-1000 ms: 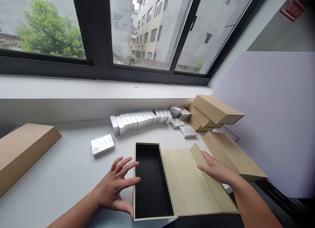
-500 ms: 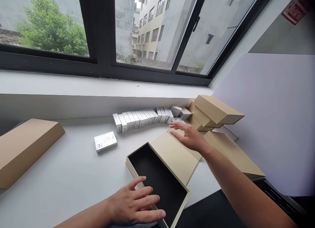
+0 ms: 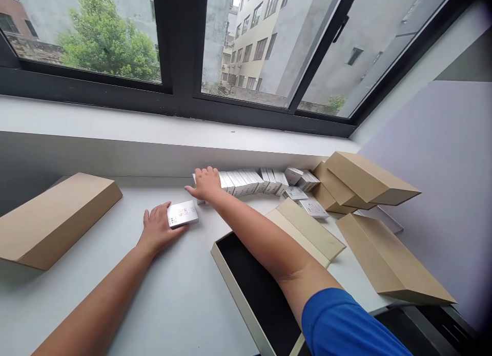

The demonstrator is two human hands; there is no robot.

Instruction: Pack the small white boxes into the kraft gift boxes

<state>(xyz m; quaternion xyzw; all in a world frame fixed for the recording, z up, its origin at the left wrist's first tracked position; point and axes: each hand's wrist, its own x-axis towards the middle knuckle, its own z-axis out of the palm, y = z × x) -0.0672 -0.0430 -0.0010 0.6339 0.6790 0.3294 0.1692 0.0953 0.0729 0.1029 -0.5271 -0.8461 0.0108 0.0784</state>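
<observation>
My left hand (image 3: 157, 227) is around a small white box (image 3: 183, 213) lying flat on the table, its thumb along the near edge and its fingers at the left side. Farther back, my right hand (image 3: 206, 184) grips the left end of a row of small white boxes (image 3: 240, 183), thumb out to the left and fingers curled over the top. Most of the box under it is hidden. Below my right forearm lies an open cream box (image 3: 234, 292) with a black inside and its lid (image 3: 307, 228) folded back; the arm covers part of it.
Loose white boxes (image 3: 313, 208) lie at the row's right end. Brown cartons (image 3: 369, 179) are stacked at the back right, with another carton (image 3: 392, 258) nearer. One more brown carton (image 3: 57, 212) stands at the left. A window ledge (image 3: 154, 123) runs behind the table.
My left hand has moved from the open cream box to the single white box. My right hand has swung left from above the lid to the row's left end. The view has shifted.
</observation>
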